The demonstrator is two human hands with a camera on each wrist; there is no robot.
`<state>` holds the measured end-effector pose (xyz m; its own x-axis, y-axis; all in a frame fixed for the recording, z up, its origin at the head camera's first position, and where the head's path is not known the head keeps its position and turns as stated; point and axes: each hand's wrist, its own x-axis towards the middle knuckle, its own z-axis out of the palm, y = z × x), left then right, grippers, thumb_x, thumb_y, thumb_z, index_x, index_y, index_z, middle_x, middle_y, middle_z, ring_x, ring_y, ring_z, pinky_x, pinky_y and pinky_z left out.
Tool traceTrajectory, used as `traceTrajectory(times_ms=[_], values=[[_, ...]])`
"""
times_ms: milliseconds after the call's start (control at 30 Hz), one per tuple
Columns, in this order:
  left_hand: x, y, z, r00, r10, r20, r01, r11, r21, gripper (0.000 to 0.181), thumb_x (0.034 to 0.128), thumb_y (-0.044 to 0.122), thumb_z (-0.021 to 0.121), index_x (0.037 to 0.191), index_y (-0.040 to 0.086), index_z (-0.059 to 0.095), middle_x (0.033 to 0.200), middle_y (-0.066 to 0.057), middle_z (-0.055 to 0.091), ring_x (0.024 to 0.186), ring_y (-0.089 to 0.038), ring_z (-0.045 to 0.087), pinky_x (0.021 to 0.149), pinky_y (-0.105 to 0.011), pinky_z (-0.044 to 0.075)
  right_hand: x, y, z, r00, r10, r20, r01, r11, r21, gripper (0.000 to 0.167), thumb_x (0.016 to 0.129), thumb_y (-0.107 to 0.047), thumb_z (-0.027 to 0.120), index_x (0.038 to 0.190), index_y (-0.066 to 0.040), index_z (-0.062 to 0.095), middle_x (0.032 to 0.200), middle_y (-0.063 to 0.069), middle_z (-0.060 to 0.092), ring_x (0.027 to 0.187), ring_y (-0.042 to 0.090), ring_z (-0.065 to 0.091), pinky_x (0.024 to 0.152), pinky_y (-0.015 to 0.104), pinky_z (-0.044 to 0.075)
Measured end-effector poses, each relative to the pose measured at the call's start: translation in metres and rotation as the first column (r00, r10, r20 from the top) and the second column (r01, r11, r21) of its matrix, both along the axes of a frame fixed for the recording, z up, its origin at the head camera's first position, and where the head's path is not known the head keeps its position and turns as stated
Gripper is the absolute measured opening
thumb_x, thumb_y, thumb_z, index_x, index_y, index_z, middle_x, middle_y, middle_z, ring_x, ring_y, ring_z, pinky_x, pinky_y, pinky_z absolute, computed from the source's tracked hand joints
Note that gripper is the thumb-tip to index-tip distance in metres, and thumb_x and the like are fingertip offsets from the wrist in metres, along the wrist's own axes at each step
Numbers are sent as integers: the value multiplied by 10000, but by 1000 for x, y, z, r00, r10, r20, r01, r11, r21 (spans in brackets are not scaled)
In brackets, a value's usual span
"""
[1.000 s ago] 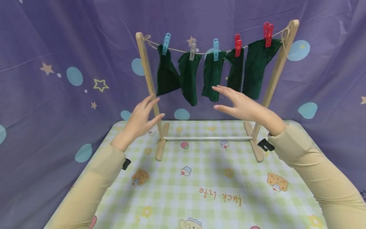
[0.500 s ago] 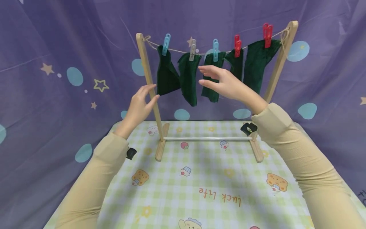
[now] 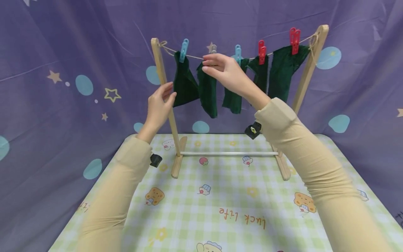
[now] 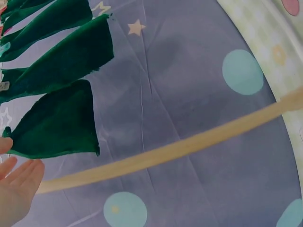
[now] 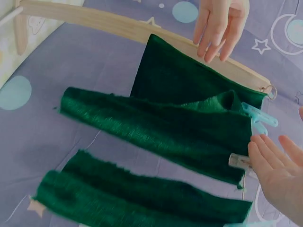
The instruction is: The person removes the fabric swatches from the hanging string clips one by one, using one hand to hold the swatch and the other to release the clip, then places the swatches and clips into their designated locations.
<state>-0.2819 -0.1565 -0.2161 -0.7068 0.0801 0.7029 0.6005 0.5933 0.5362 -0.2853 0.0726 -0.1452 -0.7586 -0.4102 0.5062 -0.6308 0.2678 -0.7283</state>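
Observation:
Several dark green cloth pieces hang from a string between two wooden posts, held by plastic clothespins. The leftmost green cloth hangs from a blue clothespin. My left hand is raised beside that cloth's left edge and the left post, fingers bent loosely with nothing between them. My right hand is in front of the second green cloth, near its grey clothespin, which it partly covers. In the right wrist view the fingers of my right hand extend beside the clear clothespin; contact is unclear.
A second blue clothespin and two red ones, one over the fourth cloth, hold the other pieces. The wooden left post and a white crossbar form the rack. It stands on a checked tablecloth before a purple curtain.
Both hands have risen. My right hand has moved left from the third cloth towards the grey clothespin; my left hand has moved up and slightly right towards the leftmost cloth.

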Motion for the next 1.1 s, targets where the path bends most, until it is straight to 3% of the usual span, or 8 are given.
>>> traceTrajectory(times_ms=[333, 667, 933, 1100], values=[[-10, 9, 4, 998, 54, 45, -59, 991, 122, 336, 885, 91, 535, 1201, -20, 512, 1179, -142, 556, 1071, -188, 542, 882, -220, 432, -13, -22, 13, 999, -54, -4, 54, 998, -40, 438, 881, -207, 553, 1277, -53, 445, 1265, 79, 497, 1131, 104, 485, 922, 188, 389], [-18, 11, -1, 988, 116, 103, -129, 983, 134, 303, 880, 99, 544, 1170, 11, 553, 1106, -141, 598, 984, -209, 586, 836, -266, 465, -25, -33, 23, 991, -76, 112, 86, 993, -87, 466, 884, -195, 545, 1318, -90, 409, 1298, 52, 472, 1160, 89, 453, 936, 162, 363], [-20, 12, -6, 983, 141, 115, -158, 976, 148, 267, 866, 112, 572, 1110, 6, 598, 1046, -142, 627, 923, -218, 609, 797, -283, 483, -33, -39, 29, 969, -65, 239, 95, 989, -117, 484, 884, -212, 541, 1336, -123, 393, 1312, 3, 462, 1179, 58, 425, 983, 168, 307], [-23, 14, -9, 975, 174, 140, -199, 961, 191, 241, 850, 133, 598, 1060, 21, 636, 972, -135, 652, 861, -210, 622, 713, -245, 491, -35, -43, 31, 954, -46, 295, 97, 982, -160, 484, 874, -190, 560, 1328, -118, 408, 1290, 5, 485, 1157, 57, 447, 978, 173, 317]])
